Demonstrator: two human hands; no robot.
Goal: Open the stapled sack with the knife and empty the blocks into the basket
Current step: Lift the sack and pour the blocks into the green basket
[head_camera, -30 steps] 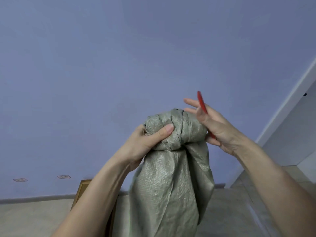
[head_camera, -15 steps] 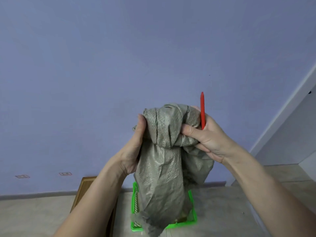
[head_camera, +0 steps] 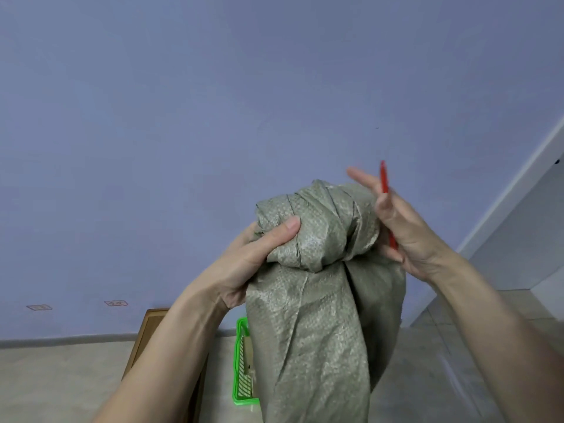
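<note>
Lilac wall (head_camera: 183, 117) fills most of the view, with pale floor (head_camera: 61, 386) below and two small plates (head_camera: 115, 303) low on the wall at left. One wooden board (head_camera: 146, 337) shows behind the left forearm. The left hand (head_camera: 253, 254) grips the rolled top of the one grey sack (head_camera: 317, 300), thumb pressed into the weave, fingers curled behind. Under the hanging sack sits one green basket (head_camera: 241, 361); only its left side shows, and no blocks can be counted from here. To the right, the right hand (head_camera: 396, 227) has its fingers (head_camera: 360, 178) spread and blurred against the roll while it keeps one red knife (head_camera: 386, 193) pinned against the palm, one end pointing up; whether a blade is out I cannot tell. The likely trouble, as I judge it: with the right fingers loose, the knife could slip and drop, or catch the sack or the other hand as the roll is worked. The sack also hangs partly off to the basket's right, so anything still inside could fall onto the floor.
</note>
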